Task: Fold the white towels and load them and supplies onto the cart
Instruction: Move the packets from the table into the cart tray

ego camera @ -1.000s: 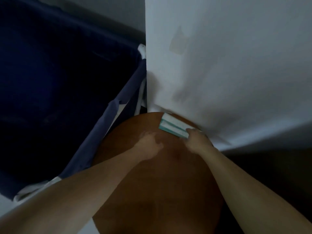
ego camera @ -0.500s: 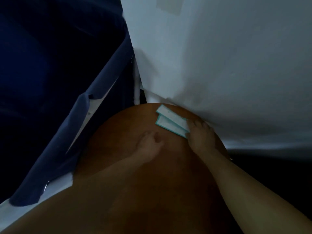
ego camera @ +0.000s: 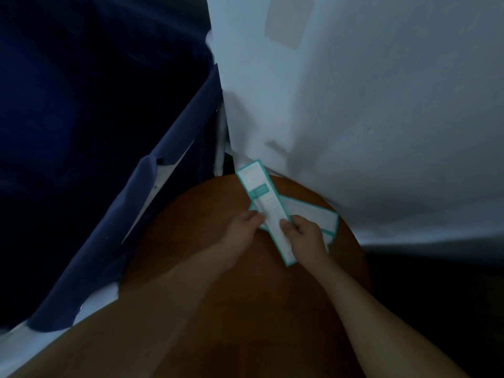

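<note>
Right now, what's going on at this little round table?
A person's left hand and right hand pinch a long white-and-teal card by its edges, above a round wooden table. It crosses over similar cards lying flat there. A dark blue fabric bin stands to the left.

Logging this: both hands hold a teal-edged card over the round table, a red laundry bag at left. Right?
No: the head view shows the laundry bag is navy blue, not red. The left hand and right hand do hold the teal-edged card over the round table.
</note>
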